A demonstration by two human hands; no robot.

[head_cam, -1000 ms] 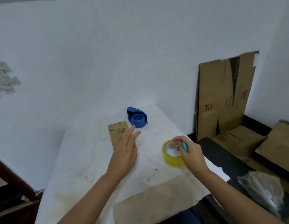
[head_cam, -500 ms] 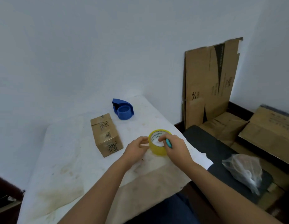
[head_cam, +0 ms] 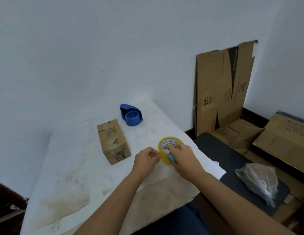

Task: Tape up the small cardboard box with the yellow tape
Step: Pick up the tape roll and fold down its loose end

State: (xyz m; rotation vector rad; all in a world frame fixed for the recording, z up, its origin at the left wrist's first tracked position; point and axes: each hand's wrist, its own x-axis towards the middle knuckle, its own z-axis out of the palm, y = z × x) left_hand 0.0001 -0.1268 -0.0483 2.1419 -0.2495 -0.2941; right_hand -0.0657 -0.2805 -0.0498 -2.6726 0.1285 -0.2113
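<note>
Barely begun: both hands work the yellow tape roll on the desk, right hand gripping it, left hand pinching at its edge, apparently hunting the end. Small cardboard box lies nearby, no yellow tape visible on it.

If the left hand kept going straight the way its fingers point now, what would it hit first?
The left hand points right, toward the yellow tape roll, so it would meet the roll's near side almost at once; its fingertips look already at it, though contact is unclear.
</note>
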